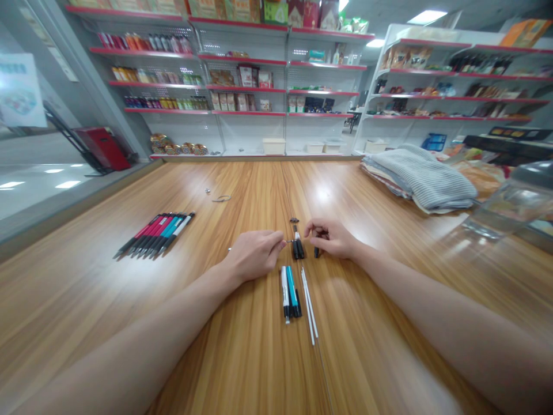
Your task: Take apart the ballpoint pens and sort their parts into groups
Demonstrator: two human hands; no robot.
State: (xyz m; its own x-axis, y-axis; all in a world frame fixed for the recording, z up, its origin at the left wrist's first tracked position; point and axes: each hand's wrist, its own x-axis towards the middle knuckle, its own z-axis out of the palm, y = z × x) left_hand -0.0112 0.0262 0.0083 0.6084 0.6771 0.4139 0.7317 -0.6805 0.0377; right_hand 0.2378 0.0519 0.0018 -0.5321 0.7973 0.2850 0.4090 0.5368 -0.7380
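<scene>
Two bare forearms reach in from the near left and near right, slanting inward over the counter (233, 357). Between them, near the middle, two white rods (309, 308) lie beside a seam in the wood, with a white tube (284, 291) and a teal tube (291, 288) just to their left.

Just farther off, the left hand (254, 253) lies low, knuckles up, its thumb and fingertips closed in a pinch pointing right. The right hand (334, 237) faces it, fingers curled inward; a black piece (317, 252) stands under its fingertips, and I cannot tell whether it is gripped or only touched. Between the hands lie black grips (298, 249), with a small clip (294, 219) beyond.

Bare wood runs left from the left hand to a slanted row of pens (154, 235). A loop (222, 199) lies farther back. On the right, a jug (503, 202) and folded cloth (425, 177) bound the space beyond the right forearm. The counter's left edge borders the floor (38, 176); its far edge meets stocked shelves (246, 90).
</scene>
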